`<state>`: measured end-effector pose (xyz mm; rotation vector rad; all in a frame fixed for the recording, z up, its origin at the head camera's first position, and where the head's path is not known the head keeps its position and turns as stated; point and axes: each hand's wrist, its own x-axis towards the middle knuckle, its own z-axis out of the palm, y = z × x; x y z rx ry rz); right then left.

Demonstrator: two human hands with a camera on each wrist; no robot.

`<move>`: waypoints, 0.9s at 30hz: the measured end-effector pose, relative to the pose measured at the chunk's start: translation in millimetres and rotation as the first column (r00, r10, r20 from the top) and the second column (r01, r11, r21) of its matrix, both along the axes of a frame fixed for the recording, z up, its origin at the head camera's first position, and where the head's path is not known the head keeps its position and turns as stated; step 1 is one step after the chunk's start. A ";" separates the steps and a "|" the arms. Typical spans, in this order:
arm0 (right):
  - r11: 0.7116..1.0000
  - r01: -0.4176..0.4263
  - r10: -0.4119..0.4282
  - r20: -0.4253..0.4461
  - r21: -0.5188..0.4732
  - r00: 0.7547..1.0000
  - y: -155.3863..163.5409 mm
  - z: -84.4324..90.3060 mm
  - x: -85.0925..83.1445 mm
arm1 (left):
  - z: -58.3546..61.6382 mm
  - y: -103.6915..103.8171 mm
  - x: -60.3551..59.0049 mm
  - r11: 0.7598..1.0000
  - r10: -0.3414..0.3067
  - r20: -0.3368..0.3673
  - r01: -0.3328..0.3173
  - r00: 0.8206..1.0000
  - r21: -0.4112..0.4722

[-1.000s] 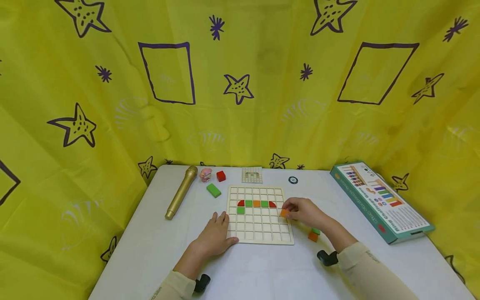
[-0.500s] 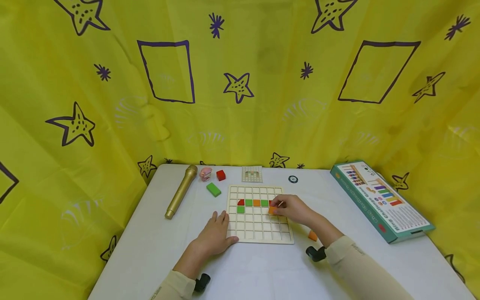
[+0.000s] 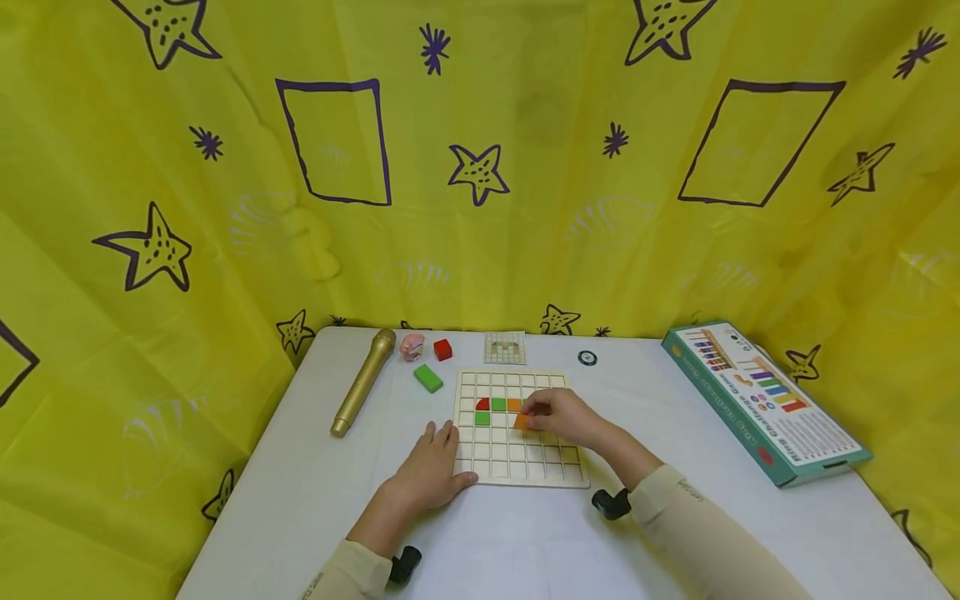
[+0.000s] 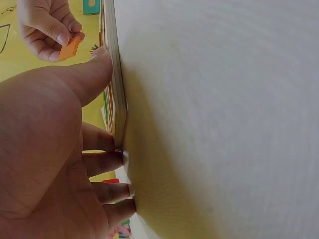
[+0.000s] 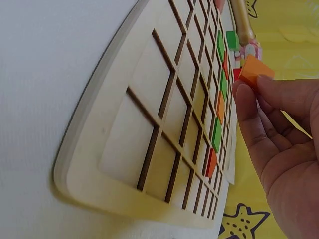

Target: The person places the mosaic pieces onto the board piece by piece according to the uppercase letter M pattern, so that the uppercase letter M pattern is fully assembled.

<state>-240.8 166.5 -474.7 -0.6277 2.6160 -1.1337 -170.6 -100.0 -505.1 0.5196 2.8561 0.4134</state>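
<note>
Right hand (image 3: 562, 417) pinched the orange block (image 3: 521, 422) in a tight grip | it had moved left from the board's right edge to over the middle squares, nearly placed | left hand (image 3: 431, 471) lay flat, steadying the board (image 3: 517, 467) on the desk (image 3: 525, 542)

Grid board (image 3: 517, 454) mid-tabletop (image 3: 300, 492); microphone (image 3: 363, 382) left of board, game box (image 3: 765, 400) right, pattern card (image 3: 504, 347) behind.

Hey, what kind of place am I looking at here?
Probably a play or recording corner set up for a tabletop puzzle: a white table walled by a yellow star-print curtain, with a wooden grid board and a boxed game.
</note>
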 end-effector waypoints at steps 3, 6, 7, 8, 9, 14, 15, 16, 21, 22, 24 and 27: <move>1.000 -0.003 0.003 0.007 -0.001 1.000 -6.8 -0.6 0.0 | 0.7 -0.1 0.0 1.000 0.002 0.000 -0.002 1.000 0.002; 1.000 -0.012 0.012 0.013 -0.011 1.000 -13.2 -0.8 1.0 | 1.6 -0.4 -0.2 1.000 0.001 -0.004 -0.001 1.000 0.001; 1.000 -0.014 0.014 0.017 -0.016 1.000 -15.1 -0.7 1.3 | 1.8 -0.3 -0.2 1.000 0.001 -0.004 -0.001 1.000 -0.003; 1.000 -0.015 0.015 0.020 -0.018 1.000 -16.7 -0.8 1.5 | 1.7 -0.3 -0.4 1.000 0.000 -0.007 0.000 1.000 -0.004; 1.000 -0.017 0.017 0.019 -0.019 1.000 -18.0 -1.1 1.5 | 2.0 -0.3 -0.4 1.000 -0.002 -0.011 0.002 1.000 -0.004; 1.000 -0.028 0.028 0.015 -0.008 0.999 -23.9 -3.7 0.1 | 1.7 -0.4 -0.7 1.000 -0.010 -0.022 0.010 1.000 -0.011; 0.999 -0.031 0.031 0.018 -0.008 0.999 -25.0 -4.2 -0.1 | 1.3 -0.5 -0.8 1.000 -0.011 -0.022 0.010 1.000 -0.013; 0.999 -0.033 0.033 0.019 -0.005 0.999 -26.0 -5.0 -0.5 | 0.9 -0.6 -1.0 1.000 -0.012 -0.021 0.012 1.000 -0.017; 0.999 -0.037 0.036 0.024 0.011 0.999 -30.7 -7.6 -1.4 | 0.0 -0.8 -1.5 1.000 -0.018 -0.027 0.017 0.999 -0.017; 0.999 -0.037 0.037 0.023 0.016 0.999 -31.7 -7.9 -1.7 | 0.1 -0.8 -1.5 1.000 -0.019 -0.028 0.018 0.999 -0.018; 0.999 -0.042 0.041 0.019 0.016 0.999 -34.4 -7.3 -1.8 | 0.0 -0.8 -1.3 1.000 -0.019 -0.031 0.019 0.999 -0.017; 0.999 -0.045 0.044 0.018 0.014 0.999 -38.3 -7.0 -2.5 | -0.7 -0.9 -1.4 1.000 -0.020 -0.031 0.020 0.999 -0.018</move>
